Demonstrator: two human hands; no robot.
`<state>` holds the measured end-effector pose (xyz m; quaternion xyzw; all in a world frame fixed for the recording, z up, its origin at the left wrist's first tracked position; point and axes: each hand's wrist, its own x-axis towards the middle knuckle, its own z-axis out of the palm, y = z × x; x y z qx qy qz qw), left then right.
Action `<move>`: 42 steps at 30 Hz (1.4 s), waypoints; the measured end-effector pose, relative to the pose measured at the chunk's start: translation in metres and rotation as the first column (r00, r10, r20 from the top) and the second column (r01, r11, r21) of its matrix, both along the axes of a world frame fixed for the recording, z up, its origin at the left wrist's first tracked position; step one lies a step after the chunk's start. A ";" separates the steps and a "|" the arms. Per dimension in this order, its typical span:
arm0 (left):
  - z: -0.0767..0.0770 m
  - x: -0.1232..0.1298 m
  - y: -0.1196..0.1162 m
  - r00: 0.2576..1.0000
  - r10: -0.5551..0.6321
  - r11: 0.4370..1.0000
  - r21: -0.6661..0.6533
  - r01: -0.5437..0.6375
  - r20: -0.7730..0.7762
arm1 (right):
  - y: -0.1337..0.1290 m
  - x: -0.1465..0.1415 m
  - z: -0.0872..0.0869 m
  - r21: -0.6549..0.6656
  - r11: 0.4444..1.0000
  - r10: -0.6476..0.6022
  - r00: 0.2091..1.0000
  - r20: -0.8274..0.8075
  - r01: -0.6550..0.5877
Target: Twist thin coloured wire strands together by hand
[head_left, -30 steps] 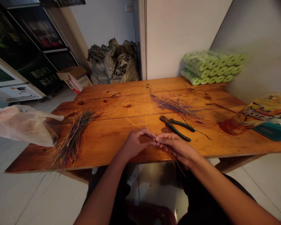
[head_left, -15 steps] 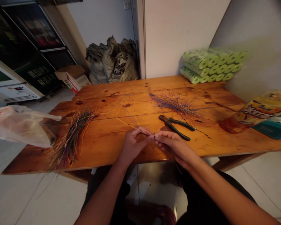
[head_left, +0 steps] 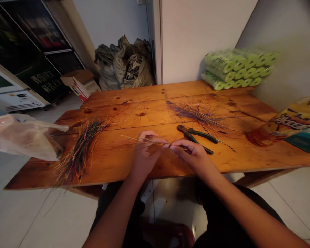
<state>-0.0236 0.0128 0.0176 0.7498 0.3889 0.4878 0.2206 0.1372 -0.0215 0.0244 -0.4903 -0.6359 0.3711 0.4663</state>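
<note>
Thin wires (head_left: pixel 134 138), yellowish, run from between my fingers out to the left over the table. My left hand (head_left: pixel 147 151) pinches them between thumb and forefinger. Fingertip to fingertip with it, my right hand (head_left: pixel 189 153) is closed in a pinch at the wires' other end; the exact meeting point is too small to make out. Just behind my right hand lie cutting pliers (head_left: pixel 196 137) with dark green handles. A loose heap of coloured wires (head_left: pixel 193 112) spreads beyond the pliers, and a thicker bundle of wires (head_left: pixel 81 148) lies to the left.
At the left edge of the wooden table (head_left: pixel 113 165) sits a white plastic bag (head_left: pixel 23 136). On the right are a large drink bottle (head_left: pixel 284 124) and a teal box (head_left: pixel 306 142). Green paper rolls (head_left: pixel 240 70) are stacked at the back. Filled sacks (head_left: pixel 125 65) stand behind the table.
My left fingers have lifted and spread a little, and the wires' free ends have swung lower left. My right hand stays at the same spot, pinching. The view has shifted slightly.
</note>
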 end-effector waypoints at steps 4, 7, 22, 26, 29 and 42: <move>-0.006 0.001 0.000 0.998 0.056 0.998 0.033 -0.055 -0.028 | 0.000 0.004 -0.001 0.347 0.938 -0.104 0.947 0.305 -0.008; -0.008 0.003 0.000 0.995 0.074 0.994 0.080 -0.069 -0.063 | 0.001 0.006 -0.004 0.440 0.896 -0.147 0.893 0.426 -0.063; -0.014 0.004 0.011 0.996 -0.078 0.978 -0.189 0.084 0.039 | 0.003 0.009 -0.013 0.452 0.884 -0.169 0.819 0.549 -0.120; -0.008 -0.003 0.010 0.987 -0.158 0.964 -0.215 0.158 0.019 | 0.006 0.013 -0.013 0.330 0.944 -0.122 0.928 0.353 -0.001; -0.007 -0.006 0.010 0.976 -0.215 0.955 -0.217 0.202 -0.038 | 0.006 0.016 -0.013 0.156 0.987 -0.074 0.966 0.246 0.035; -0.006 -0.006 0.011 0.918 -0.355 0.877 -0.279 0.392 0.175 | -0.002 0.009 -0.009 0.058 0.997 0.043 0.989 0.142 -0.052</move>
